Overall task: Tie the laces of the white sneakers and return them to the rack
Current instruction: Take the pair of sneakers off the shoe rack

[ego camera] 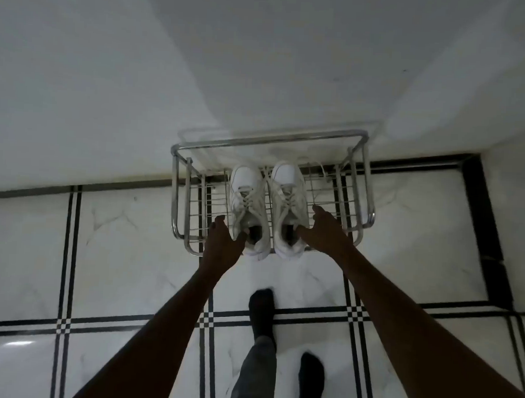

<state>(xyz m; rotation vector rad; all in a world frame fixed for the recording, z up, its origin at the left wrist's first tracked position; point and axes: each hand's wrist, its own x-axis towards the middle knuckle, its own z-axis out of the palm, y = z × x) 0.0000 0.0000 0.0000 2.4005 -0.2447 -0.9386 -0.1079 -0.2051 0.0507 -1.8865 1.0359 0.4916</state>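
On the wire rack point(366, 186), left hand point(222, 242) grips one white sneaker point(246, 204), right hand point(326, 229) the other point(288, 200).

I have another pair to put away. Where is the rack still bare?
The rack is bare left of the left sneaker and right of the right sneaker. The middle is crowded: both sneakers, with the left hand and right hand at their heels.

Chrome wire rack point(366, 186) with two white sneakers point(245, 198) on it
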